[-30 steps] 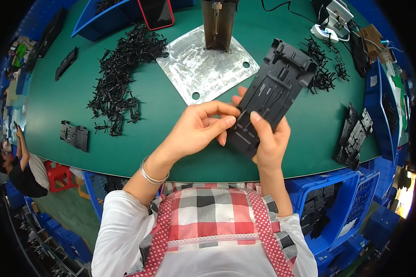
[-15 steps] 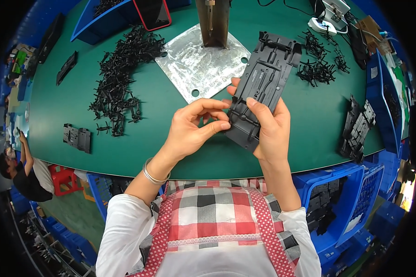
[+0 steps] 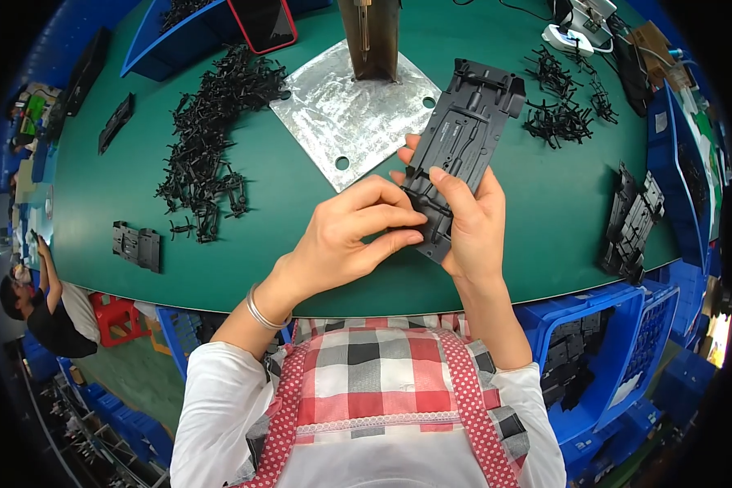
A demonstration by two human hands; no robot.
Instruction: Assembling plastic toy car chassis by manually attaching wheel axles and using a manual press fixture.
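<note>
A long black plastic toy car chassis (image 3: 464, 134) is tilted in front of me, its far end pointing up and to the right. My right hand (image 3: 473, 215) grips it from the right, thumb on its upper face and some fingertips showing past its left edge. My left hand (image 3: 358, 230) is closed at the near end, its bent fingers and thumb against the chassis near a crosswise axle piece. Whatever small part may lie under those fingertips is hidden. Left of them lies a large heap of small black plastic axle parts (image 3: 199, 146).
A metal plate with an upright post (image 3: 325, 89) stands beyond my hands. Smaller piles of black parts (image 3: 557, 122) and stacked chassis (image 3: 633, 224) lie at right. Blue bins (image 3: 581, 321) stand below the right table edge. A phone (image 3: 262, 24) lies at the back; a person (image 3: 53, 313) sits far left.
My left hand has shifted right, its fingers moving from the chassis's left edge onto its near end. The right hand keeps its grip, with the chassis slightly moved and turned.
</note>
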